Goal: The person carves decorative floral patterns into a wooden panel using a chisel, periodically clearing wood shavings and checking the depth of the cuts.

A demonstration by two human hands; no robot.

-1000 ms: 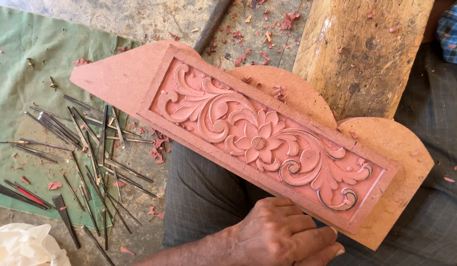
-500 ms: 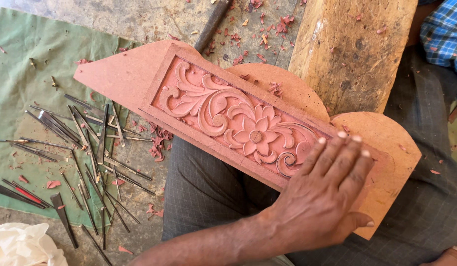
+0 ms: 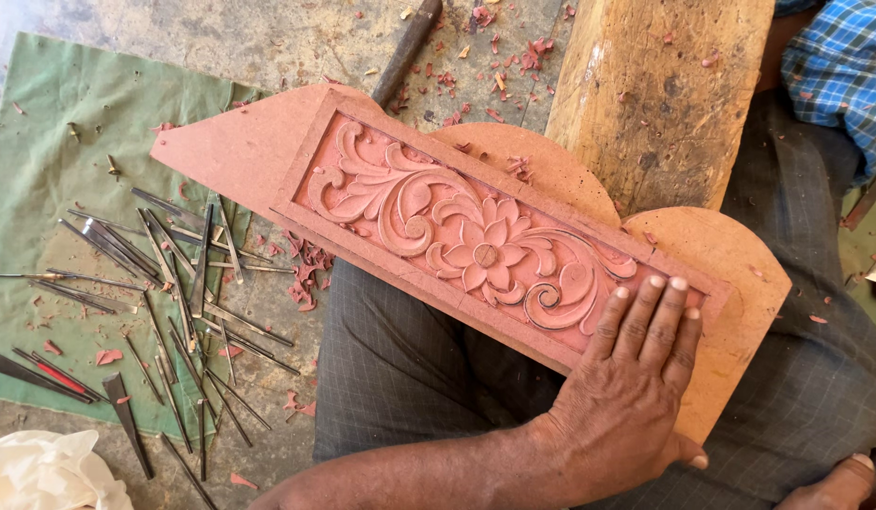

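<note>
concrete floor (image 3: 296,38) bears a green cloth (image 3: 41,170), carving tools (image 3: 164,312) and red shavings (image 3: 306,269).

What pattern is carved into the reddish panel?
A flower with scrolling leaves on the reddish panel, head view.

A woodcarving workshop is showing itself here: thin metal carving chisels (image 3: 164,312) are lying scattered on a green cloth mat (image 3: 51,170), reddish wood shavings (image 3: 306,269) are littering the concrete floor (image 3: 268,38), beside a rough timber block (image 3: 660,94).

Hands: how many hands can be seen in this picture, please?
2. The left hand lies flat on the carved panel; the right hand shows partly at the bottom right corner, mostly cut off.
</note>
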